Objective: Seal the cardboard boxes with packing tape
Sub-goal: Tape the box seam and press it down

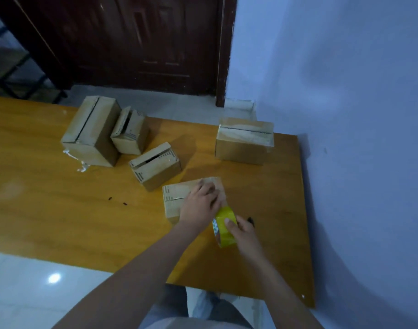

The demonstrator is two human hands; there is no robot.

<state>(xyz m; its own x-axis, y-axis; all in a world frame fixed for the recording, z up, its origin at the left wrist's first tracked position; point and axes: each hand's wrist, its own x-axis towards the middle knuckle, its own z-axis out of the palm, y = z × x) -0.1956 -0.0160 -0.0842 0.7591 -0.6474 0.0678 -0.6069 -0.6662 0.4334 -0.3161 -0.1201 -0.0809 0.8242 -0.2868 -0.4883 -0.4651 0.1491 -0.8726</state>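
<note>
A small cardboard box point(173, 197) lies on the wooden table point(49, 210) in front of me. My left hand point(201, 204) presses flat on its top, fingers spread over the right half. Just below the box, my right hand point(241, 230) grips a yellow roll of packing tape point(223, 227), thumb on the outer face. The roll sits close to the box's near right corner. Any tape strip between roll and box is hidden by my left hand.
Four other cardboard boxes stand farther back: a large box point(91, 131), a small box point(129, 134) leaning on it, a slotted box point(155, 166), and a taped box point(244, 141) at right. A small dark object point(250, 220) lies by my right hand. The wall point(345, 115) borders the table's right edge.
</note>
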